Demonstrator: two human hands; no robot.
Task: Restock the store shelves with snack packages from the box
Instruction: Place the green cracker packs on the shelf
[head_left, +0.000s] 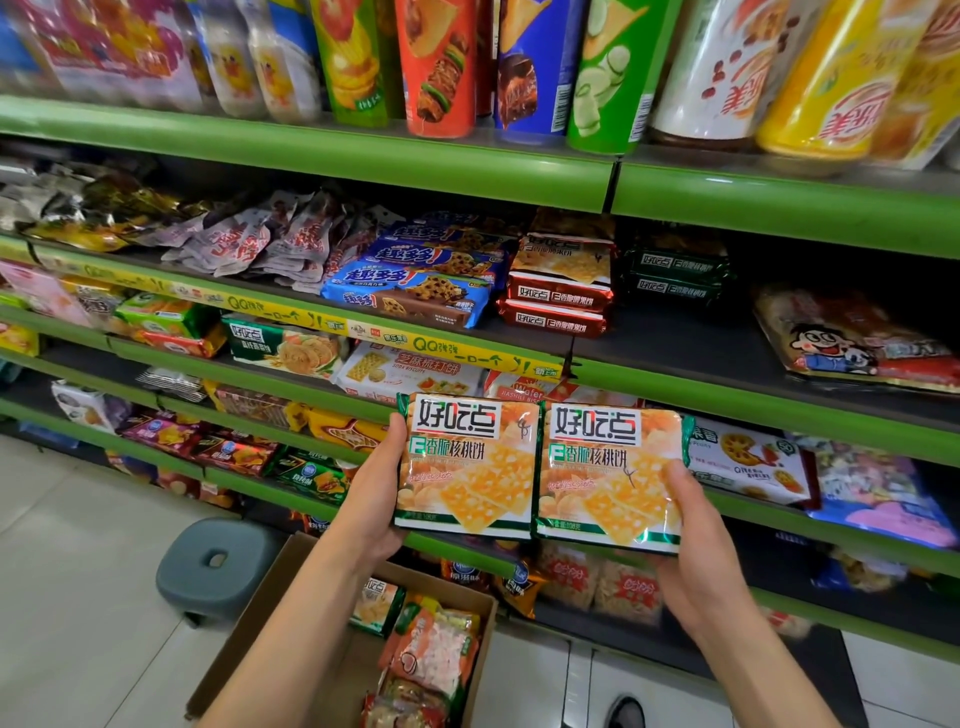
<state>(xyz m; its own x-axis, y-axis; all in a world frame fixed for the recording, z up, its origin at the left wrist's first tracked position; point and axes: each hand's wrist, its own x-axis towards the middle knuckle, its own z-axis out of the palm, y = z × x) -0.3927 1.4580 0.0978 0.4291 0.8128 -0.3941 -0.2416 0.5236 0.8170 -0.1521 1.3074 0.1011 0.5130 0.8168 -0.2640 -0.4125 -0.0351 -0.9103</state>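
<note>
- The left hand (375, 499) grips the left cracker pack (467, 467) along its left edge: the thumb lies over the front near the upper corner, and the fingers are hidden behind the pack.
- The right hand (698, 525) grips the right cracker pack (613, 475) at its lower right corner, with the thumb pressed on the front face and the fingers curled underneath.
- The two packs are held side by side, upright with their printed fronts toward the camera, their inner edges touching or very nearly so; I cannot tell which.
- Both packs are up in the air above the cardboard box (249, 629), in front of the green shelf edge (810, 410) of the rack.
- The box sits open on the floor just before the rack; in it lie one more pack of the same crackers (375, 605) and several orange snack bags (434, 649).
- A grey stool (213, 564) stands on the tiled floor, just left of the box.
- Well above the box, on a higher shelf, red packs (558, 291) and dark green packs (675, 275) of the same brand are stacked beside blue cookie packs (410, 291).
- Tall snack canisters (441, 67) stand along the top shelf, highest above the box.
</note>
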